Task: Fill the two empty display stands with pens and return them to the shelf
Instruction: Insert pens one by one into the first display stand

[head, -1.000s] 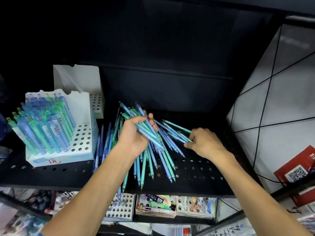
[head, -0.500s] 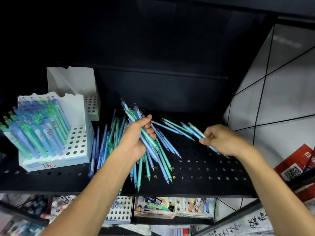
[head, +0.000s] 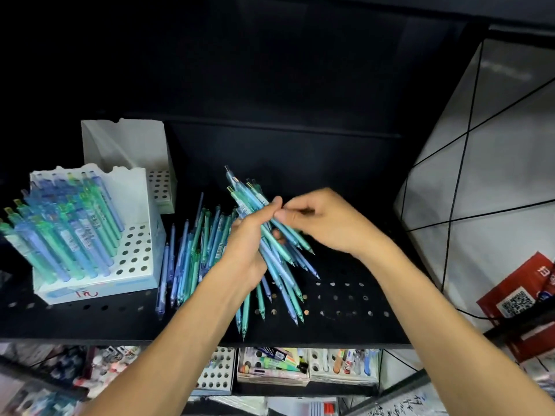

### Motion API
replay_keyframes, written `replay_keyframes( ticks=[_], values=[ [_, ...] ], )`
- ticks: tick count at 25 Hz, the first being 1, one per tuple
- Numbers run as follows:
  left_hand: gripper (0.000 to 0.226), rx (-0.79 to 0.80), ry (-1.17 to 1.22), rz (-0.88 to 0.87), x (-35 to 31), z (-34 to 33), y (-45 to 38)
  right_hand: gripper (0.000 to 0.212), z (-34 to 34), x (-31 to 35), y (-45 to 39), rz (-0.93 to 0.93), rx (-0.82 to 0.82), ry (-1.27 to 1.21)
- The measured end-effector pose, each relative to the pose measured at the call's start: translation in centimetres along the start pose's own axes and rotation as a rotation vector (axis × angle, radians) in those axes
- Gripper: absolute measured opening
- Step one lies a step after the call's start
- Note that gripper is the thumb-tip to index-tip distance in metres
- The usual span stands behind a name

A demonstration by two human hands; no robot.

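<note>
Since a moment ago our right hand (head: 324, 223) has swung left to pinch pens onto the bundle (head: 270, 235) our left hand (head: 249, 247) grips, long axis slanting toward us, the part-filled stand (head: 135, 259) lying leftward, nearer that hand.

I read a handwritten red "1元" on the front face of the white perforated cardboard pen stand (head: 99, 288) at left. The red printed card (head: 521, 291) at right carries a QR code; its white characters are too cut off to read.
</note>
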State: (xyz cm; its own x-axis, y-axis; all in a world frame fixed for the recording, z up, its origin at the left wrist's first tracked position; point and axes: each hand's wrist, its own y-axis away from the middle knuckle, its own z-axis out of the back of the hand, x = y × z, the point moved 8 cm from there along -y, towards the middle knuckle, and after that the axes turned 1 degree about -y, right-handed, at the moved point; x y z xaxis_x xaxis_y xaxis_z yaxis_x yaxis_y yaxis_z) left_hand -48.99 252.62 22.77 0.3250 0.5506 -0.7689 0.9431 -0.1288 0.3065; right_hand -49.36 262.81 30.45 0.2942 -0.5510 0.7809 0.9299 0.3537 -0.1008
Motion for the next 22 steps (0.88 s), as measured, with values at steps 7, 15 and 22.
replay_keyframes(
  ticks=[7,15,22],
  values=[
    [0.020,-0.168,0.093,-0.026,-2.3,3.7,0.5,0.034,0.0,-9.1,-2.6,-0.300,-0.025,0.724],
    [0.017,-0.122,0.276,0.003,-2.3,3.9,0.2,0.031,-0.1,-10.5,-3.5,-0.372,-0.048,0.568],
    [0.009,-0.135,0.190,0.018,-1.5,3.8,-0.9,0.037,-0.2,-10.8,-2.7,-0.513,0.025,0.569]
  ],
)
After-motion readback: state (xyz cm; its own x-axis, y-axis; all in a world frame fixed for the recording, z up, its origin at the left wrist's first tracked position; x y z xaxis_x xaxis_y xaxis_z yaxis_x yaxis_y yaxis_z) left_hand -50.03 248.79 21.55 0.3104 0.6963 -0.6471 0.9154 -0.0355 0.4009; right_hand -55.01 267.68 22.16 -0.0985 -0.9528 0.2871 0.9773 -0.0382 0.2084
